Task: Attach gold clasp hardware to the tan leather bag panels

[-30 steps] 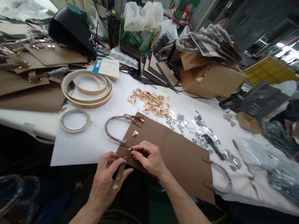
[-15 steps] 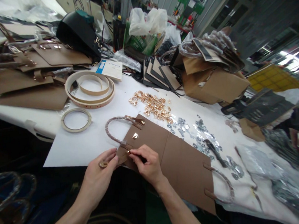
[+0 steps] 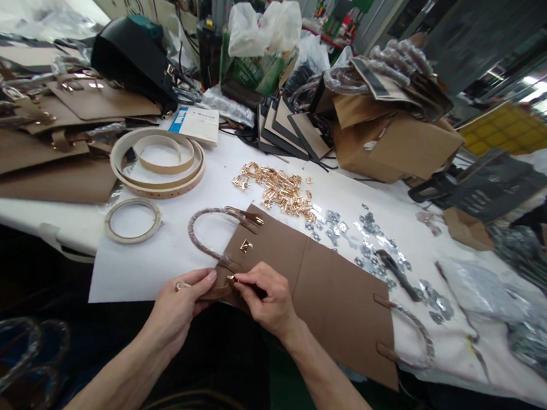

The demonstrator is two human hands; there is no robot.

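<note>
White-topped worktable (image 3: pixel 373 206) runs across the whole frame, its near edge lost in shadow at the bottom. A brown handbag body (image 3: pixel 338 301), opened out flat, lies slantwise at the lower centre; the right hand and forearm hide part of it. At the upper left, a pile of brown bags (image 3: pixel 48 178) is cut off by the frame edge. At the upper right sits a cardboard box (image 3: pixel 396 148), its top covered by plastic-wrapped handles.

The left hand (image 3: pixel 180 310), just left of the bag's near corner, has thumb and fingers closed on a narrow brown strap (image 3: pixel 220 293); its lower fingers are mostly out of sight. The right hand (image 3: pixel 266 297), over that corner, pinches a tiny gold-coloured fitting (image 3: pixel 232 278) between thumb and forefinger, the other fingers curled. The fingertips cover most of the fitting, so its shape is hard to read.

Left of centre lie coiled tan strips (image 3: pixel 158 189) and, just below, a smaller roll of tape (image 3: pixel 134 239). Gold-coloured hardware (image 3: pixel 280 195) is heaped at the centre, with silver metal plates (image 3: pixel 375 241) scattered to its right, too small to make out singly.

Smallest of all, a gold-coloured piece (image 3: pixel 181 286) shows at the left hand; whether ring or bag part, I cannot tell.
</note>
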